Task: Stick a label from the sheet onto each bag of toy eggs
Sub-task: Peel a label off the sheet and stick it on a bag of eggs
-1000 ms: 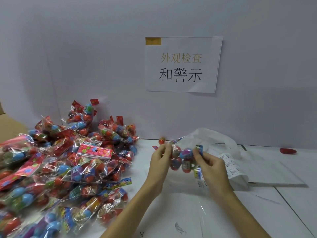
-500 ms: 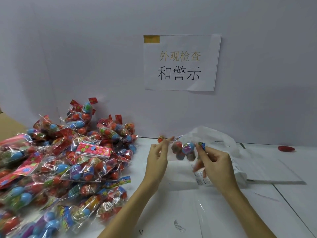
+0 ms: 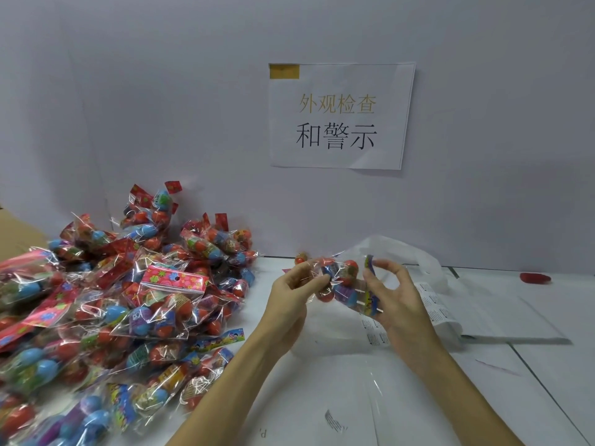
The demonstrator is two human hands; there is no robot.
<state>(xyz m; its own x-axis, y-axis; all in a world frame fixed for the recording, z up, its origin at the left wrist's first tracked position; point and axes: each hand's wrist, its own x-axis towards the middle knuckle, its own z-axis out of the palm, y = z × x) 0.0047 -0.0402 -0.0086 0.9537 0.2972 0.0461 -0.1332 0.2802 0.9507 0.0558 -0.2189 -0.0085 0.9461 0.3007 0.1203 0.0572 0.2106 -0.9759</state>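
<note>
Since a second ago the bag of toy eggs (image 3: 341, 281) has been turned between the two hands, so that its printed header strip, which hung at the lower right, now stands on edge against the right hand, and the right forefinger has lifted off it. Both hands hold the bag in the air above the white table (image 3: 322, 381), a little in front of the grey wall. Red eggs and one blue egg show through the clear film.

At the bag's left end, the left hand (image 3: 291, 300) pinches the film between thumb and curled fingers. On the other end, the right hand (image 3: 397, 300) grips the header strip between thumb and lower fingers, while its forefinger and middle finger arch clear above the strip.

Just behind and below the right hand lies the label sheet (image 3: 434, 305), a curled white sheet with small blocks of black print, partly hidden by the wrist. It rests on flat white paper that reaches toward the right edge of the table. A crumpled white plastic bag (image 3: 399, 252) rises behind the hands, against the wall.

Left of the hands, a large pile of filled bags (image 3: 112, 317) covers the table out to the frame's edge, and one bag with a pink flowered header lies on top near the middle. A small red object (image 3: 535, 278) lies far right by the wall. Above, a paper notice (image 3: 341, 115) with Chinese characters is fixed to the wall.
</note>
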